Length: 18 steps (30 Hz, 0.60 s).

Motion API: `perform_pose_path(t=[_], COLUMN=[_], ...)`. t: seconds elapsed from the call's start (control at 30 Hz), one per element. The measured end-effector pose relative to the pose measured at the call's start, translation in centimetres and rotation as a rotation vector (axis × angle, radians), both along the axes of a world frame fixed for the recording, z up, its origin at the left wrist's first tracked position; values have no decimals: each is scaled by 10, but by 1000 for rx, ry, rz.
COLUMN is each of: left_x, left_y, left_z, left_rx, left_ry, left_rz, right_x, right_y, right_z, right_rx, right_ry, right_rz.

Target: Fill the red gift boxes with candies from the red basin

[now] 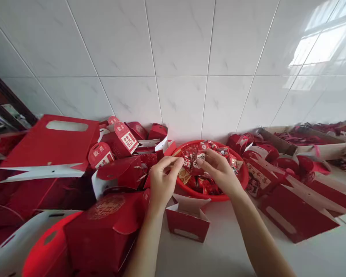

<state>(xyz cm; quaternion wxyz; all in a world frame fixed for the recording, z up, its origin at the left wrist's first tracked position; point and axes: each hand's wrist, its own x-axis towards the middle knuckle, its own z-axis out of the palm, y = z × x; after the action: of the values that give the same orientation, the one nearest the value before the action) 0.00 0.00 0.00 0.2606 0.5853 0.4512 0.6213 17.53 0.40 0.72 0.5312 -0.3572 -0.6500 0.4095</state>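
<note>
Crowding on the pale table (180,256) is the broad risk: red boxes (103,227) stand just beside the left forearm (150,232), and a stray elbow could topple one. The red basin (245,179) is heaped with wrapped packets (210,185), so a dragging wrist might spill some. Between the forearms, the small open box (187,224) looks light — one nudge could tip it. Smallest is the glossy packet (193,157), held over the basin: the left hand (163,179) pinches one end, the right hand (219,170) grips the other, fingers and thumb drawn close in each. Slick wrapping could slide free, or — if both pull — tear.
</note>
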Motion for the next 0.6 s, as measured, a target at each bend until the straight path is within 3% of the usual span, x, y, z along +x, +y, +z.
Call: perform_pose_path(t=[0.23,0.6], left_x=[4,7], left_y=[1,-1], left_z=[-2,0], left_rx=[33,-1], left_ry=[52,40], left_rz=[-25,-142], right_x=[-5,-4], right_y=[-2,-1], right_z=[5,-1], right_rx=[-30,-61], right_ry=[31,90], right_rz=[65,156])
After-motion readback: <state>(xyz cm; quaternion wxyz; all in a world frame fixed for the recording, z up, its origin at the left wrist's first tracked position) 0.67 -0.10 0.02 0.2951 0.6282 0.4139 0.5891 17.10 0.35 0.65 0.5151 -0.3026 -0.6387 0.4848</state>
